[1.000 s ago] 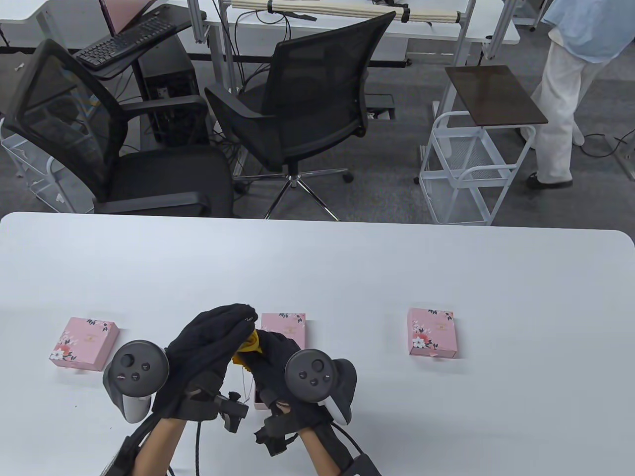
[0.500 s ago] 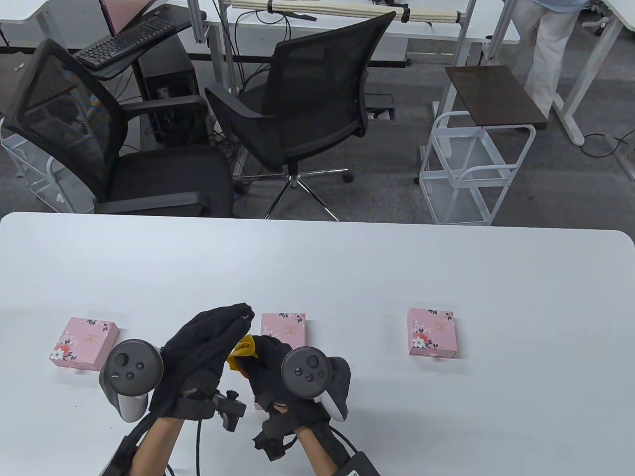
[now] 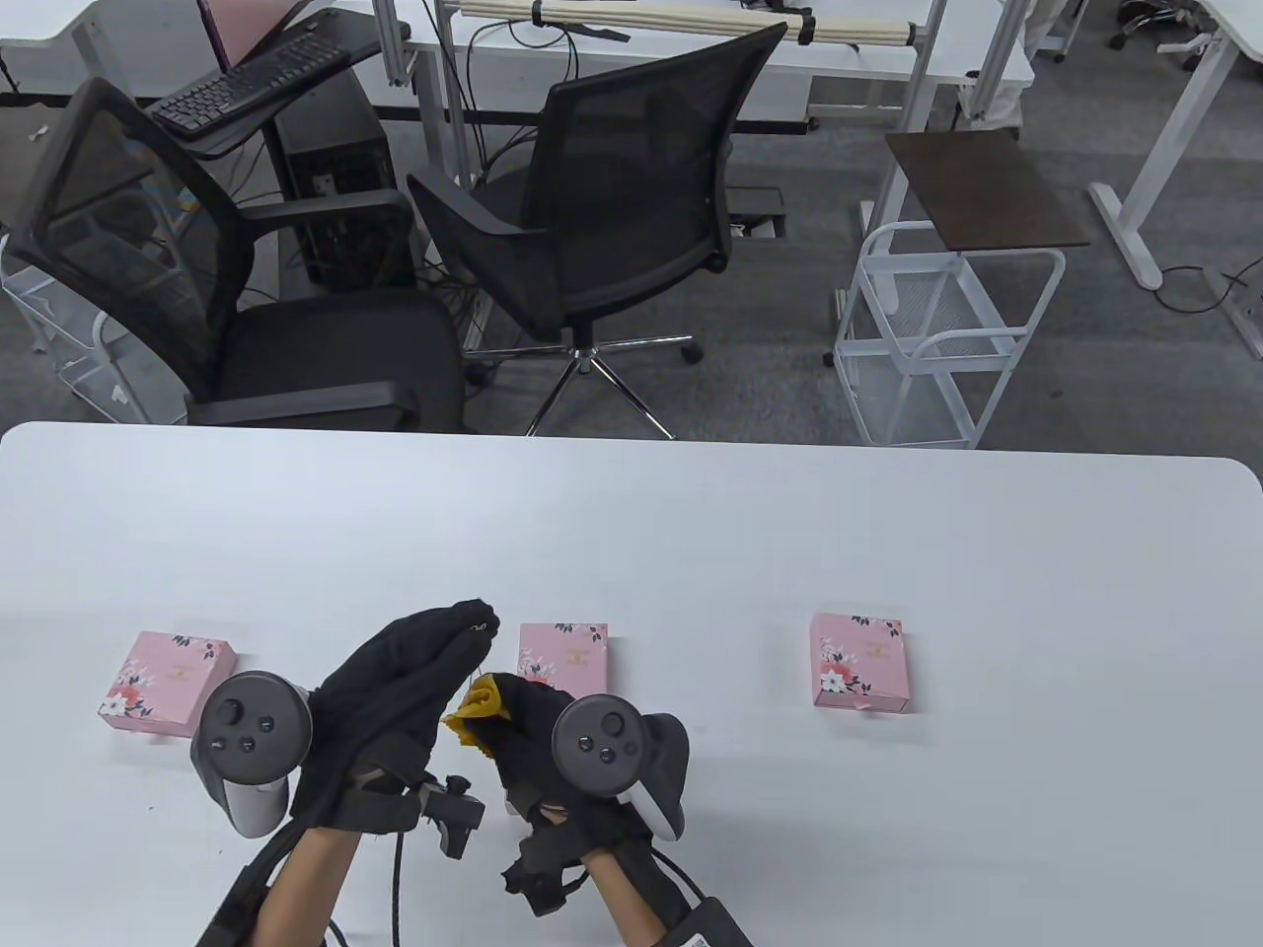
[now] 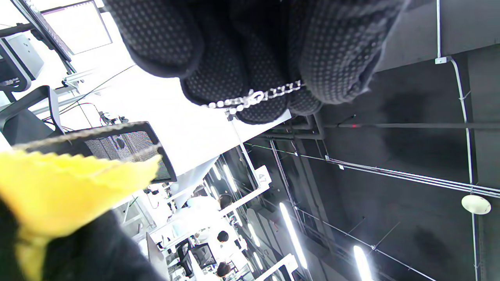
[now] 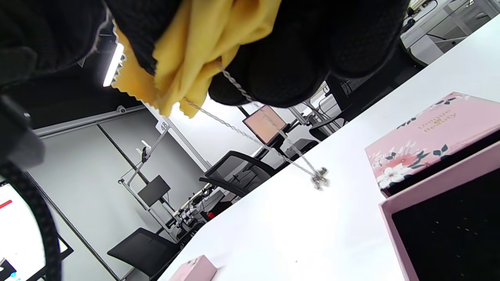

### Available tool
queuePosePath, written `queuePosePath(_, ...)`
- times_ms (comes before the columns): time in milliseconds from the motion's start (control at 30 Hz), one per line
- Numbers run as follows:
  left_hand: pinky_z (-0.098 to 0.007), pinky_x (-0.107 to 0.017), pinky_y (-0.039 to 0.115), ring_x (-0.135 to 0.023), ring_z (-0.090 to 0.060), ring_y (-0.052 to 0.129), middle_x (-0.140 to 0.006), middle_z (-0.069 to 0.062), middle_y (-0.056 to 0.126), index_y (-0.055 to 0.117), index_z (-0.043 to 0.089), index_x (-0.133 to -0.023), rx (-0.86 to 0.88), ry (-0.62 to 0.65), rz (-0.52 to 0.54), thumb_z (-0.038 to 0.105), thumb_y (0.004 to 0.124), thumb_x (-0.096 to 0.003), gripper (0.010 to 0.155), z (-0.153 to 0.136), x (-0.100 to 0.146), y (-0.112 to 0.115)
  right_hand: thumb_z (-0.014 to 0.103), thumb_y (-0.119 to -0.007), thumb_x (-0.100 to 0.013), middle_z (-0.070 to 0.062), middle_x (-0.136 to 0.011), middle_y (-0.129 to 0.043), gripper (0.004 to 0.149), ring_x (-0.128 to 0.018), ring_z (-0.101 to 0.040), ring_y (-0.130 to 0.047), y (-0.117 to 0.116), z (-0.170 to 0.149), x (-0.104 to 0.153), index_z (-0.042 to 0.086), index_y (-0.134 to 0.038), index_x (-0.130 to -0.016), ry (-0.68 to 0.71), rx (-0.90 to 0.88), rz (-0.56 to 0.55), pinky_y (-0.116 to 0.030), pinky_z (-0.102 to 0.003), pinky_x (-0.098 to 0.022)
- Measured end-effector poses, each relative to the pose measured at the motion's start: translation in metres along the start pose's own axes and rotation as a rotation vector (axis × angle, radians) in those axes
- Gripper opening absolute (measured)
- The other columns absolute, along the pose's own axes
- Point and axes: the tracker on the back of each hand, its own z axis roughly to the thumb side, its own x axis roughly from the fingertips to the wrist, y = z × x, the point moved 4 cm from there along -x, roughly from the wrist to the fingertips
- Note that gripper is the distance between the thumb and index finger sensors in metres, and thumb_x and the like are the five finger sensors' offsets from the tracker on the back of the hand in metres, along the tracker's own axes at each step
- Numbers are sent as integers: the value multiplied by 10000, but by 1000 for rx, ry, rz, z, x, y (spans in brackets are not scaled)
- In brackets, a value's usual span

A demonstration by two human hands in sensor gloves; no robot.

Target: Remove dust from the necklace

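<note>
My left hand point(image 3: 466, 631) is raised above the table, its fingertips point(image 4: 250, 93) pinching the silver necklace chain point(image 4: 258, 96). Just below it my right hand point(image 3: 493, 712) grips a folded yellow cloth point(image 3: 475, 704) wrapped around the chain. In the right wrist view the cloth point(image 5: 195, 54) is bunched in the gloved fingers. The thin necklace chain point(image 5: 254, 140) hangs out of it in a loop down to a small pendant point(image 5: 319, 178) above the white table point(image 5: 297, 242). The cloth hides the chain's upper part.
Three pink floral boxes lie in a row: left point(image 3: 168, 683), middle point(image 3: 562, 656), right point(image 3: 856, 661). An open pink tray with a black lining point(image 5: 449, 222) sits under my right hand. Black office chairs point(image 3: 612, 217) stand beyond the table's far edge.
Both hands drifted slightly left. The cloth in my right hand slid a little down and left along the chain. A person in the background walked out of view.
</note>
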Motion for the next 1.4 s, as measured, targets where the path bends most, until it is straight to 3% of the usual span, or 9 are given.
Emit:
queuePosePath(333,-417,-533,843,-752,-224,944,-847,-5,1015,945,307,-852,28,1,4,452,902,-536,350,1,0,-4,251,-773,-629,-193,-940,-809,388,-744,-431,-846,-11,-6,-2,166,-722,-1005,-16,11,72,-671,-616,-625)
queuePosePath(500,-420,-533,841,-750,-227,944,-847,-8,1015,946,303,-853,44,-9,5,452,902,-537,353,-1,-2,-7,265,-758,-625,-214,-997,-759,445,-799,-465,-799,-15,-10,-4,142,-684,-1046,-11,-76,146,-639,-631,-643)
queuePosePath(900,-417,-529,844,-745,-223,948,-841,-5,1019,947,303,-852,103,-1,-31,452,901,-537,352,0,-1,-4,337,-816,-579,-213,-1011,-733,557,-814,-458,-775,-26,-3,-2,142,-654,-1075,33,-83,185,-625,-629,-657)
queuePosePath(1133,-418,-529,844,-746,-224,947,-841,-3,1019,946,302,-853,126,-8,-37,452,900,-538,352,0,-1,-3,294,-791,-623,-219,-998,-716,439,-806,-458,-750,-39,-3,0,212,-692,-1043,29,-123,240,-603,-642,-666)
queuePosePath(1400,-416,-529,845,-744,-220,950,-840,-4,1019,947,303,-852,144,-7,-29,451,900,-538,350,1,-1,-6,303,-723,-661,-263,-1071,-646,416,-870,-523,-702,-43,-10,0,121,-655,-1029,1,-204,268,-593,-654,-669)
